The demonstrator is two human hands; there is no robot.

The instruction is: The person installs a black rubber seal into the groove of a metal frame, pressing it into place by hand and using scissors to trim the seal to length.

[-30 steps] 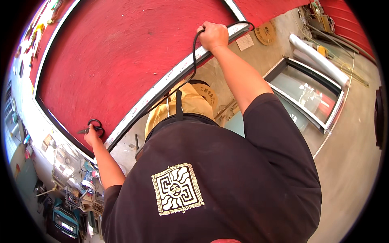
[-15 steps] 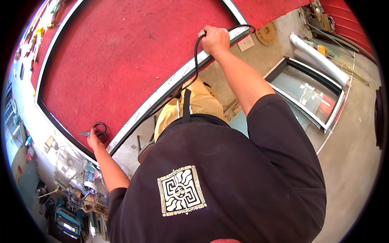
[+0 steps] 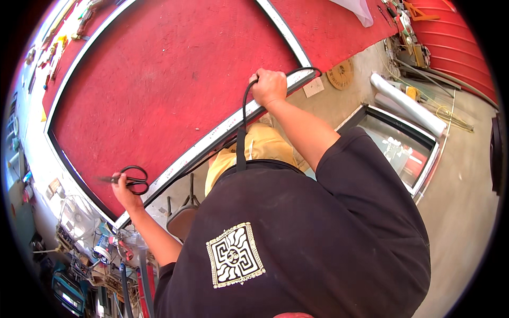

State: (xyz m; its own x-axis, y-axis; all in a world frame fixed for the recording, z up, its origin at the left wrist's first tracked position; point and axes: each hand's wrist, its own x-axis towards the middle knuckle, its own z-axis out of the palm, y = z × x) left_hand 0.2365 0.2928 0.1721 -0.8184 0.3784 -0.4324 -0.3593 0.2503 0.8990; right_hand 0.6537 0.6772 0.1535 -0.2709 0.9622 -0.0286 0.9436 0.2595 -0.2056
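A large window frame point(image 3: 177, 165) with white outer faces and black inner edges lies on a red-covered table point(image 3: 175, 79). Black scissors point(image 3: 139, 180) with big loop handles are in my left hand point(image 3: 127, 195), over the table near the frame's near left corner; their blades look blurred. My right hand point(image 3: 269, 87) is closed around a black rubber strip point(image 3: 245, 108) at the frame's near side, close to the right corner. The strip loops past that corner and hangs down along the near side toward my waist. My fingers hide the gripped part.
Right of me on the floor stand a glazed sash point(image 3: 397, 151) and a white wrapped roll point(image 3: 408, 106). A round brown disc point(image 3: 340, 74) lies beyond the corner. Tools point(image 3: 55, 58) line the far left; clutter fills the lower left. A stool point(image 3: 182, 221) stands by my legs.
The whole view has tilted, so the frame and table sit lower in it. My left hand and the scissors have come up and away from the left corner. My right hand keeps its grip.
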